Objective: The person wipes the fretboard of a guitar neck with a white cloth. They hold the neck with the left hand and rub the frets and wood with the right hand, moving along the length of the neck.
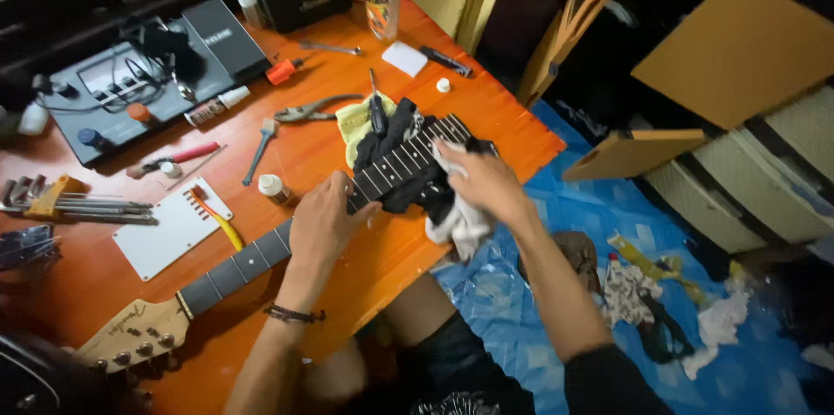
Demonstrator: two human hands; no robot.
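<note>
orange wooden table (pixel 365 267), tool-strewn; blue tarp (pixel 530 311) on floor beside.

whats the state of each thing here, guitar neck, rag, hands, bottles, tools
guitar neck: detached, flat on the table, no strings visible
white rag: bunched under the right hand, on the fretboard
left hand: gripping the neck
dark cloth: crumpled under the neck end
small bottle: upright, capped
pliers: lying flat, unused
</note>
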